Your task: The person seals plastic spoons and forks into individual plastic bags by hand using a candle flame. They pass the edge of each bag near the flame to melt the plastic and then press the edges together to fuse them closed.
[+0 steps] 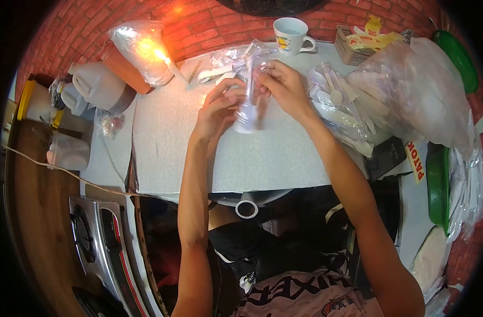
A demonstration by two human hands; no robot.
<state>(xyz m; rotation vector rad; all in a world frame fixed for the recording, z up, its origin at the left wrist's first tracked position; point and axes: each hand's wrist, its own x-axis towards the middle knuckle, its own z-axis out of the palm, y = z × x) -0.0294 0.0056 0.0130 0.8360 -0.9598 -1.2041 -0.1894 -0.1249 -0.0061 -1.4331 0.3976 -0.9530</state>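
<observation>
Over the white tabletop [162, 132], a clear plastic packet [247, 108] hangs upright between my hands. Something white shows inside it, probably a plastic spoon, but it is blurred. My right hand [285, 87] pinches the packet's upper right edge. On the other side, my left hand [219, 108] has its fingers curled against the packet's left edge. Just left of the hands stands a lit white candle [175, 71]. Behind the packet lie more wrapped white utensils [215, 73]. Right of my right hand is a pile of bagged white plastic spoons [334, 103].
A white mug [291, 37] and a small basket [352, 50] stand at the back. Large plastic bags [416, 90] crowd the right side. On the left are plastic jugs [101, 84], a cord [67, 171] and a gas stove [101, 243]. A filled bag [141, 53] sits behind the flame.
</observation>
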